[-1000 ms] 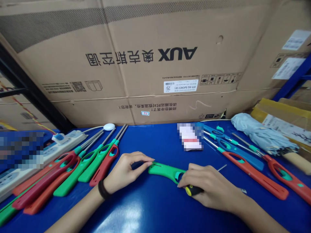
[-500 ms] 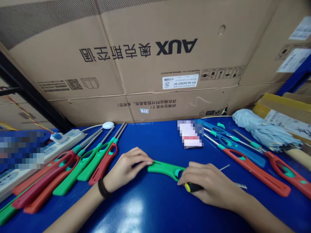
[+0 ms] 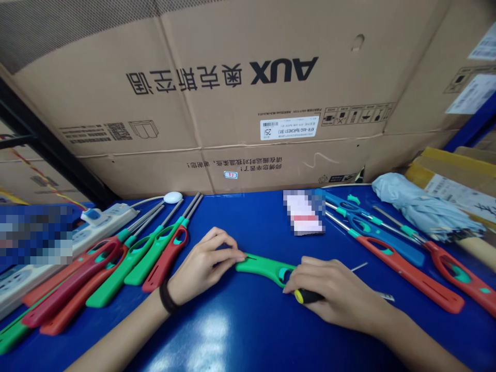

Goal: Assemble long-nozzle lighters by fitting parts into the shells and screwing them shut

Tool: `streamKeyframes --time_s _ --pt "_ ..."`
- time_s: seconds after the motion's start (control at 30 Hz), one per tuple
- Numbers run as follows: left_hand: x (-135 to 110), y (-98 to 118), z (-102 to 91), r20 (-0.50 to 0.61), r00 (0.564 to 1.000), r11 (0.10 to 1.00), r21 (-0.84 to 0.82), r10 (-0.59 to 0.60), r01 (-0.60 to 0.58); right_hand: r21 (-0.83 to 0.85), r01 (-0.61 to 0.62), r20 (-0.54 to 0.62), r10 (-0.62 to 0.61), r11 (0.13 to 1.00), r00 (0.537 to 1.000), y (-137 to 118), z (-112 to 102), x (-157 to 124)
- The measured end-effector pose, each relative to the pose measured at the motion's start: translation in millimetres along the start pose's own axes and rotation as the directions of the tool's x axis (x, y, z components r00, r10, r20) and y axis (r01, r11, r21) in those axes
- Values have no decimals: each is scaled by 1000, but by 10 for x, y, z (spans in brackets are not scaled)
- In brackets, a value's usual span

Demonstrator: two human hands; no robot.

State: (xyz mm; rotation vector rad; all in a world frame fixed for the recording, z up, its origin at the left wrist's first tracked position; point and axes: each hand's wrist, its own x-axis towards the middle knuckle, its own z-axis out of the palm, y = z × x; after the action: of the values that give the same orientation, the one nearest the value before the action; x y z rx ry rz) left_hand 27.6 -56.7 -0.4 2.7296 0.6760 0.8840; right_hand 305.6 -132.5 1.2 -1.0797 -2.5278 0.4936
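Observation:
A green long-nosed lighter (image 3: 258,266) lies crosswise between my hands, low over the blue table, with its teal trigger (image 3: 284,273) beside my right fingers. My left hand (image 3: 211,261) pinches the tip of its handle between thumb and fingers. My right hand (image 3: 325,289) is closed around a screwdriver (image 3: 308,296), whose black handle with a yellow end shows under the palm. The right fingertips also touch the lighter's trigger end. Past the right hand a thin metal rod (image 3: 359,266) and a small silver piece (image 3: 386,296) stick out; I cannot tell what either belongs to.
Several red and green lighters (image 3: 112,279) lie at left beside a white power strip (image 3: 77,240). Red lighters (image 3: 411,271) and blue lighters (image 3: 403,245) lie at right, near a folded light-blue umbrella (image 3: 422,204). A blurred-out flat item (image 3: 304,214) sits behind the hands; a large cardboard box (image 3: 232,124) stands at the back.
The view has shifted very slightly. The left hand's knuckles sit a little higher, while both hands keep their hold on the lighter and screwdriver.

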Motion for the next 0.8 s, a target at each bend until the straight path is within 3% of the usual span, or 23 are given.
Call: streamKeyframes --time_s 0.53,0.67,0.8 --pt "8 30 -191 115 993 997 63 36 -44 -3 -8 -35 8 1000 999 -29 -1 -15" --pt "21 19 -207 148 988 995 94 -48 35 -53 -27 -213 15 998 977 -41 -97 -43" --pt "29 27 -148 242 966 995 -8 -93 98 15 -36 -480 39 999 877 -139 -257 35"
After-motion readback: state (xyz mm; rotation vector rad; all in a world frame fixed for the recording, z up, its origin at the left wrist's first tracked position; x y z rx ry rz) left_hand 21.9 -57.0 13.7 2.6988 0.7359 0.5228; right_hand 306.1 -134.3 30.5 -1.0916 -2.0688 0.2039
